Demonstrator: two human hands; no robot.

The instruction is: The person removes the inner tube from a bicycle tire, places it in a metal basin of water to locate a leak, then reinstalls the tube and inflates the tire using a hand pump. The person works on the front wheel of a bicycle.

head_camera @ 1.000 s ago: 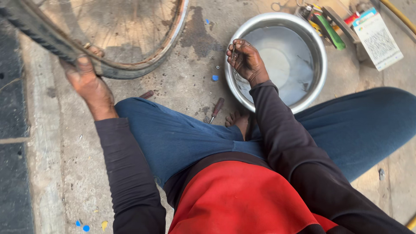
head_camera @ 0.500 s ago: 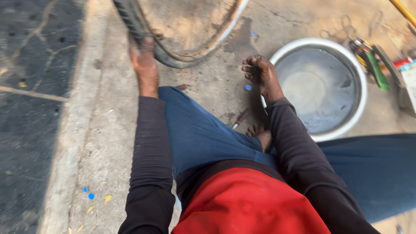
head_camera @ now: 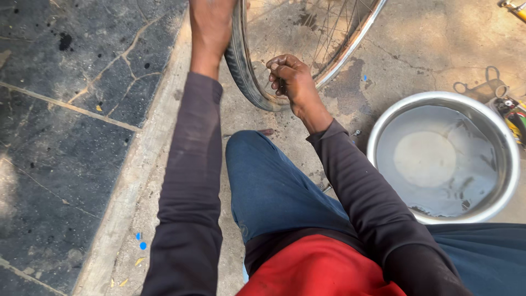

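Note:
A bicycle wheel (head_camera: 249,77) with a black tyre, silver rim and spokes stands on the concrete ahead of my knees. My left hand (head_camera: 211,27) grips the tyre near the top edge of the view, arm stretched forward. My right hand (head_camera: 289,77) is curled against the inside of the tyre at the rim, fingers bent; whether a small thing is pinched in them is unclear. A round metal basin (head_camera: 383,129) with murky water sits on the ground to the right.
Dark cracked stone paving (head_camera: 66,109) lies left of a pale kerb strip (head_camera: 142,164). Tools and a wire loop (head_camera: 493,87) lie beyond the basin at the right edge. My blue-trousered leg (head_camera: 268,186) fills the middle foreground.
My right hand has moved from the basin's rim left to the wheel. The view has swung right and nearer; the left hand still holds the tyre.

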